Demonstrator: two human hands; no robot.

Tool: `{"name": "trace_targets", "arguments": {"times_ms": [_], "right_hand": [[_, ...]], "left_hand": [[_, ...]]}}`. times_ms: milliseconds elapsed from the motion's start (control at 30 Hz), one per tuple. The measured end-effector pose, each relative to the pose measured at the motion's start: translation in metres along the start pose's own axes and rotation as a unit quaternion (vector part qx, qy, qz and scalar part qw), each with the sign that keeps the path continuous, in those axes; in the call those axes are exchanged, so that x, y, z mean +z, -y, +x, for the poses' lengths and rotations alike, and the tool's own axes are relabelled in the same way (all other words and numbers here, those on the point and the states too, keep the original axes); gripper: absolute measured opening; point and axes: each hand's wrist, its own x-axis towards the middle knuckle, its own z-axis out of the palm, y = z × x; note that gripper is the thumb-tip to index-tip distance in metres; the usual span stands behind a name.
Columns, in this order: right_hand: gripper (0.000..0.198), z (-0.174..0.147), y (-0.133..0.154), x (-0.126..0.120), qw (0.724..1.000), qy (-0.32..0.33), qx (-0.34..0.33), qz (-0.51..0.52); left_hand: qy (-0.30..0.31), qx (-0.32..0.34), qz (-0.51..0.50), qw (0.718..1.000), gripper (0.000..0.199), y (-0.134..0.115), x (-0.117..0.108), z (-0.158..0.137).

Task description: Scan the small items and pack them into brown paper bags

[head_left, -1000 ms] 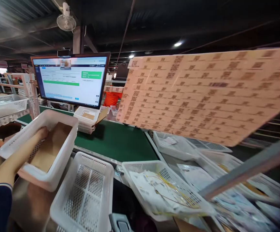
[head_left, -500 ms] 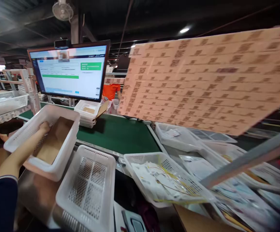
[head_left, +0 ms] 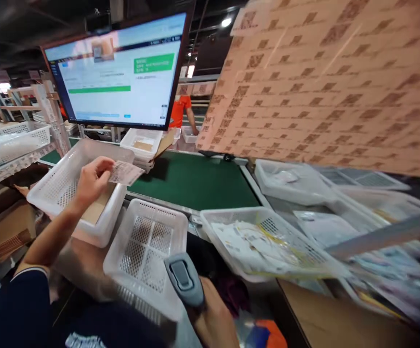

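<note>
My left hand [head_left: 94, 181] pinches a printed paper slip [head_left: 126, 173] by its edge, above a white plastic basket [head_left: 41, 195]. Inside that basket lies a flat brown cardboard piece [head_left: 95, 208], partly hidden by my hand and forearm. Low in the middle, my right hand [head_left: 215, 314] grips a grey handheld barcode scanner [head_left: 185, 280], its head pointing up and to the left. Beyond the scanner stands a second white basket [head_left: 148, 246] with a perforated bottom.
A monitor [head_left: 115, 77] stands over the green conveyor belt [head_left: 202, 179]. To the right, a white basket [head_left: 206, 217] holds bagged items. A large board of printed codes [head_left: 322, 92] hangs at upper right. A person in orange [head_left: 182, 108] stands beyond the belt.
My left hand has risen from inside the basket and now holds a paper slip. My right hand has come into view gripping the scanner, which lay unheld before. The camera view has shifted.
</note>
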Motion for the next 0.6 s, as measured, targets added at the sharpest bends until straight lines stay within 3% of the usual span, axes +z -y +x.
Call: {"name": "trace_targets", "arguments": {"times_ms": [67, 133, 267, 333, 400, 467, 533, 600], "right_hand": [[0.047, 0.005, 0.013, -0.004, 0.998, 0.038, -0.038, -0.042], [0.054, 0.006, 0.027, -0.005, 0.992, 0.057, -0.058, -0.096], [0.046, -0.001, 0.043, 0.005, 0.975, 0.093, -0.03, -0.198], [0.041, -0.007, 0.04, 0.013, 0.966, 0.136, 0.008, -0.221], [0.038, -0.018, 0.028, 0.02, 0.96, 0.17, 0.04, -0.22], [0.037, -0.031, 0.009, 0.026, 0.96, 0.192, 0.057, -0.195], [0.037, -0.045, -0.017, 0.031, 0.963, 0.212, 0.062, -0.156], [0.036, -0.054, -0.045, 0.034, 0.965, 0.227, 0.063, -0.116]], "left_hand": [[0.08, 0.012, -0.02, 0.997, 0.026, -0.019, 0.029, -0.042], [0.171, -0.026, -0.013, 0.985, 0.028, -0.022, 0.067, -0.077], [0.286, -0.143, 0.007, 0.948, 0.03, 0.007, 0.14, -0.125], [0.321, -0.165, 0.041, 0.932, 0.034, 0.022, 0.156, -0.142], [0.332, -0.123, 0.073, 0.932, 0.038, 0.027, 0.149, -0.152], [0.309, -0.026, 0.073, 0.948, 0.042, 0.019, 0.121, -0.149], [0.255, 0.064, 0.065, 0.963, 0.042, 0.006, 0.081, -0.129], [0.187, 0.087, 0.091, 0.974, 0.039, -0.001, 0.042, -0.089]]}}
